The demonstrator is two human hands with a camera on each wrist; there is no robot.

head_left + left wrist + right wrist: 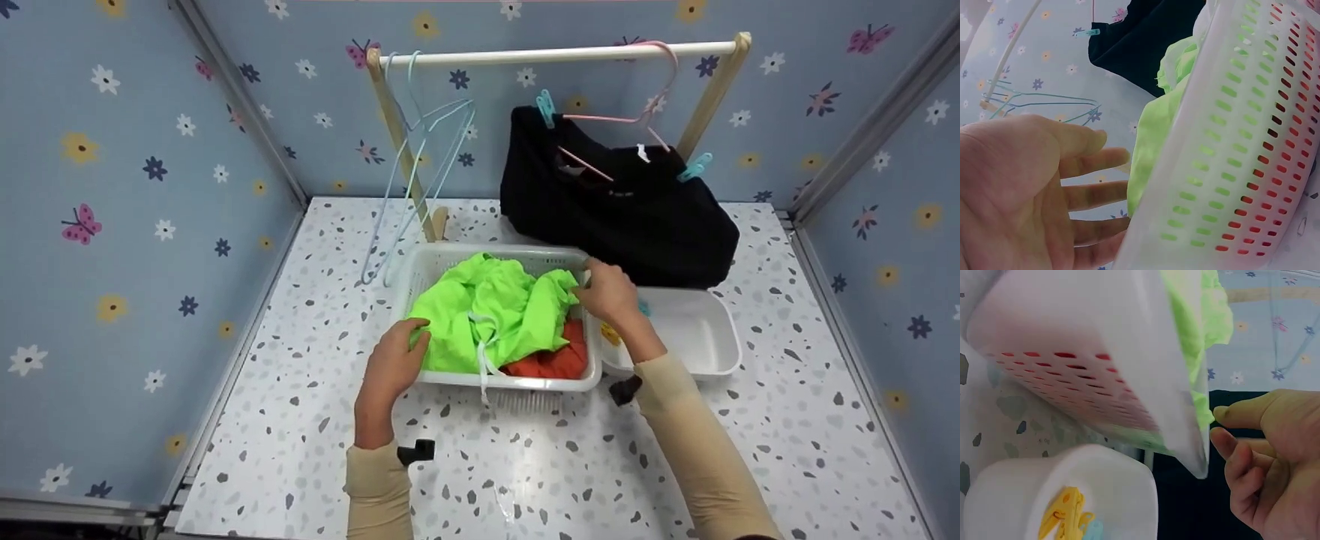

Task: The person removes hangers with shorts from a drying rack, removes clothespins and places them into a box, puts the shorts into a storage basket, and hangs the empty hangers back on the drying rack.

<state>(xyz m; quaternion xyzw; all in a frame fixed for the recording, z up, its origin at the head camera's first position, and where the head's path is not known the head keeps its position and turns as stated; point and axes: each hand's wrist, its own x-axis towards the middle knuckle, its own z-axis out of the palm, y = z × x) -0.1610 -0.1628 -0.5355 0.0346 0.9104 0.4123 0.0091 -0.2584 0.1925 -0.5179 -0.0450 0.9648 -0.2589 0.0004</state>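
Observation:
A bright green garment with a white drawstring (491, 307) lies bunched in a white slotted basket (517, 384). Beneath it shows an orange-red cloth (559, 356). At the basket's left rim is my left hand (394, 356), its fingers loosely extended beside the green fabric; the left wrist view shows nothing gripped in that palm (1022, 169). My right hand (611, 292) hovers at the right rim near the back corner. Its thumb and forefinger are a little apart, right at the green fabric's edge, with the other fingers bent (1252, 478).
Behind the basket stands a rack with a white rail (525, 55). Blue hangers (424, 142) hang at its left. A black garment (622, 202) hangs from a pink hanger (600, 118) with light-blue clips (545, 109). Right of the basket, a white tub (731, 349) holds yellow clips (1067, 512).

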